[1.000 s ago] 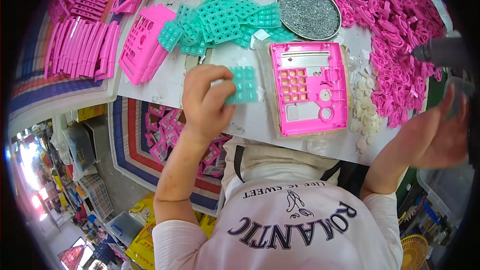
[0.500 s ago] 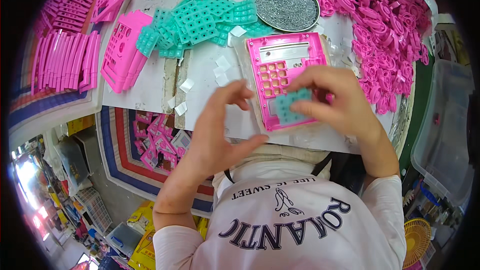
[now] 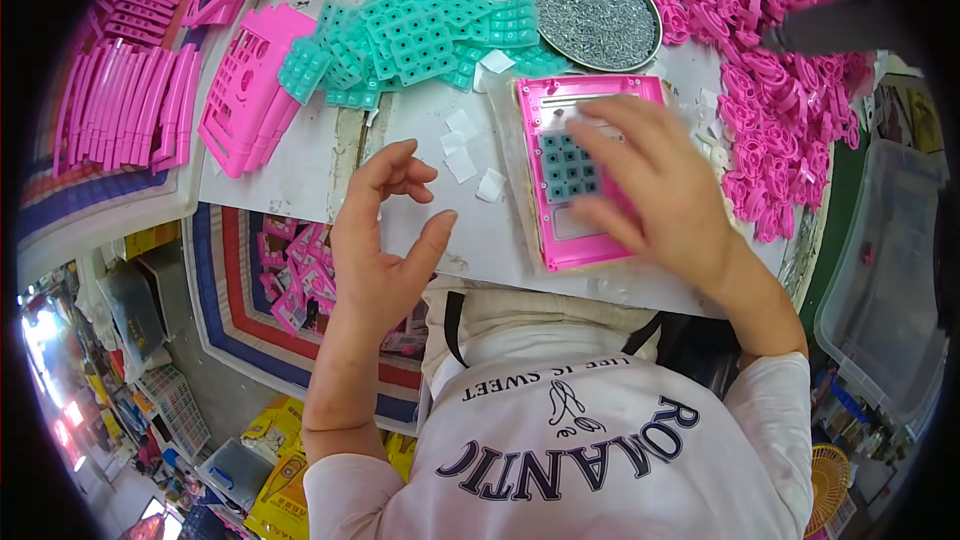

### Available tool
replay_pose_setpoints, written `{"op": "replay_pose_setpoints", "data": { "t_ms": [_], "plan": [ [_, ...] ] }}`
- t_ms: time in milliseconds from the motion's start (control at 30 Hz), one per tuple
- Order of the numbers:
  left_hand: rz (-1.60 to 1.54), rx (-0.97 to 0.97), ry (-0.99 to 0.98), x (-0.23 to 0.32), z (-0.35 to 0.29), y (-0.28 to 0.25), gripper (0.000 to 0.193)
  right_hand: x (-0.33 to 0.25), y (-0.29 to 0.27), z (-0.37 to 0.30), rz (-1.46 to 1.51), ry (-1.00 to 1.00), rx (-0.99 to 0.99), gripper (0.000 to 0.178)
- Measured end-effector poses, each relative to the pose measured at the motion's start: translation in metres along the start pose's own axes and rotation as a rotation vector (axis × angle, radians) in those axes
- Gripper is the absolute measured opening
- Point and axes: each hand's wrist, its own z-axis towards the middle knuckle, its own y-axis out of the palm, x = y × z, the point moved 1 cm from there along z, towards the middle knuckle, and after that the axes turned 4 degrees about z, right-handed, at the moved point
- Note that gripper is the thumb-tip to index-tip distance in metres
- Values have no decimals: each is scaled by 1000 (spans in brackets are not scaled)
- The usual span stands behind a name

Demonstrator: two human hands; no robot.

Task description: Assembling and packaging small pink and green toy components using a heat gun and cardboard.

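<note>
A pink plastic casing [image 3: 552, 235] lies inner side up on a clear-wrapped pad on the table. In its grid of key openings sits a teal rubber keypad [image 3: 568, 168], partly covered by my right fingers. My right hand [image 3: 655, 180] hovers over the casing's right side, somewhat blurred, its fingers apart and nothing visible in them. To the left of the casing, my left hand [image 3: 385, 230] is raised above the table edge, with thumb and fingers spread and empty.
Teal keypads [image 3: 410, 35] are heaped at the back, beside a round tin of small screws [image 3: 597, 15]. Pink ring-like parts [image 3: 770, 90] pile up at right. Stacked pink casings [image 3: 255, 90] stand at left. White paper squares [image 3: 460, 162] are scattered mid-table. A dark tool [image 3: 830, 25] juts in at upper right.
The keypad has gone from my right hand at the casing's lower part onto the key openings, and the hand has let go. My left hand has drawn leftward, away from the casing.
</note>
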Motion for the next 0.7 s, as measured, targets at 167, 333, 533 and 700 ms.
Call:
{"op": "replay_pose_setpoints", "data": {
  "t_ms": [167, 333, 533, 700],
  "plan": [
    [75, -65, 44, 9, 18, -18, 61, -14, 19, -16, -129, -45, -346, 99],
    [321, -21, 180, 19, 84, -52, 37, -22, 14, -15, -157, -21, -431, 107],
    [752, 119, 246, -36, 258, -79, 23, -21, 19, -16, -197, -26, -423, 106],
    [980, 103, 324, -47, 367, -24, 31, -21, 19, -15, -177, -11, -418, 105]
  ]
}}
